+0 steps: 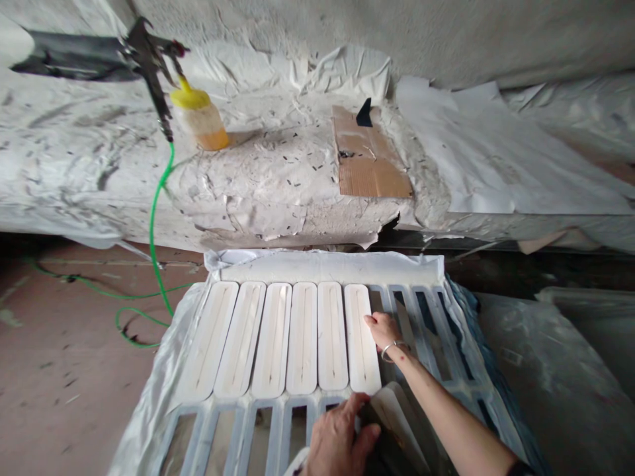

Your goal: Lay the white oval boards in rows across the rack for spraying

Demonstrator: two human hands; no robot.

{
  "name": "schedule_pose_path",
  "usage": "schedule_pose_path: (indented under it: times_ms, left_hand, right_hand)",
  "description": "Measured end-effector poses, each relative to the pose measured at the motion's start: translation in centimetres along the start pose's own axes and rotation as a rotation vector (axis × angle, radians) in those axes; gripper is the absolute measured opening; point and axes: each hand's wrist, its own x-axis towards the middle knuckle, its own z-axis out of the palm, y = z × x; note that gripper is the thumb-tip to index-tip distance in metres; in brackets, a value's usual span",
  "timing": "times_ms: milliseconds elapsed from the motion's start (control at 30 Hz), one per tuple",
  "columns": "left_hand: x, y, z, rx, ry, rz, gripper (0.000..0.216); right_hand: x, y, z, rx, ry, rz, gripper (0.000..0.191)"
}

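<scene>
Head view: right hand point(381, 328), fingers flat and unclenched, rests against the right edge of the sixth white slat point(362, 338), the last in a row of six lying side by side on a slotted white rack point(436, 317). Left hand point(340, 439), at the rack's near edge, has its grip pinching the top of a stack of further slats point(397, 423) held upright-tilted below the row. Behind, a paint-crusted counter point(278, 178) carries a spray gun point(151, 59) with green hose point(153, 251), a yellow-capped bottle point(201, 119) and a cardboard piece point(370, 162).
</scene>
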Motion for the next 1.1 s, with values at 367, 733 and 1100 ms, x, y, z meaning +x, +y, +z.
schedule_pose_path:
  times_ms: [367, 733, 1100]
  left_hand:
    - [6.3, -2.2, -0.3, 0.358, 0.224, 0.008, 0.033]
    - [9.3, -7.6, 0.8, 0.762, 0.597, 0.537, 0.071]
    - [8.8, -6.9, 0.3, 0.763, 0.474, 0.508, 0.063]
  right_hand:
    - [-1.0, -0.8, -0.6, -0.236, -0.016, -0.074, 0.035]
    - [-0.8, -0.9, -0.4, -0.324, -0.012, -0.105, 0.040]
    - [-3.2, 2.7, -0.8, -0.233, -0.004, -0.077, 0.030]
